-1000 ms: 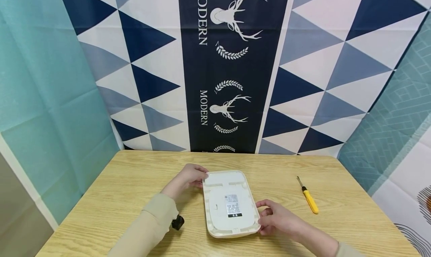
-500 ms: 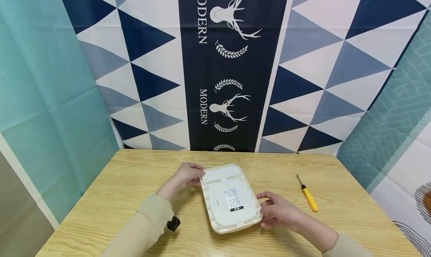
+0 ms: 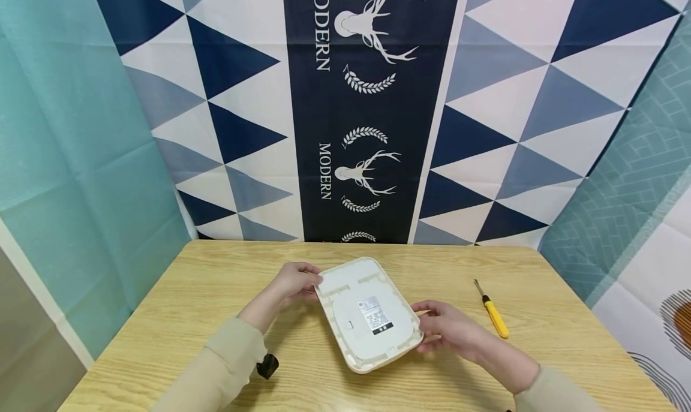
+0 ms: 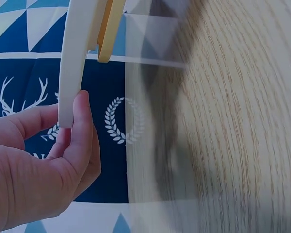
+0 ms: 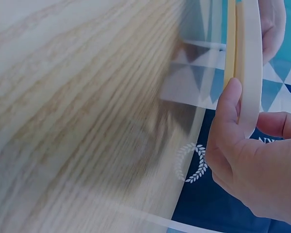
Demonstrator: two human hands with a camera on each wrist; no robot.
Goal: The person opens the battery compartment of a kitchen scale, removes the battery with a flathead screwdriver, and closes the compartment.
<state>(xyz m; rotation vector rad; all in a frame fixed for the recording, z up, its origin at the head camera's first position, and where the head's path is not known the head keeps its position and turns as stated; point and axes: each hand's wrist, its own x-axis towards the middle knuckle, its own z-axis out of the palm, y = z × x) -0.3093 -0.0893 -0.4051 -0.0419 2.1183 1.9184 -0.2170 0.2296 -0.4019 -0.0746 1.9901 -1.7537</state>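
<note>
A flat white device [image 3: 367,313] with rounded corners and a small label is held a little above the wooden table [image 3: 178,316], its underside up. My left hand [image 3: 294,283] pinches its far left corner. My right hand [image 3: 448,331] grips its near right edge. In the left wrist view the thumb and fingers of my left hand [image 4: 70,141] pinch the cream edge of the device [image 4: 77,58]. Seen from the right wrist, my right hand [image 5: 233,141] has its thumb on the rim of the device [image 5: 245,63], which shows a yellowed seam.
A yellow-handled screwdriver [image 3: 492,316] lies on the table to the right of the device. A small black object [image 3: 267,366] shows by my left sleeve. A patterned cloth backdrop [image 3: 372,112] hangs behind the table's far edge.
The device has been lifted off the table and turned a little, its far end swinging left. Both hands moved with it and kept their hold.
</note>
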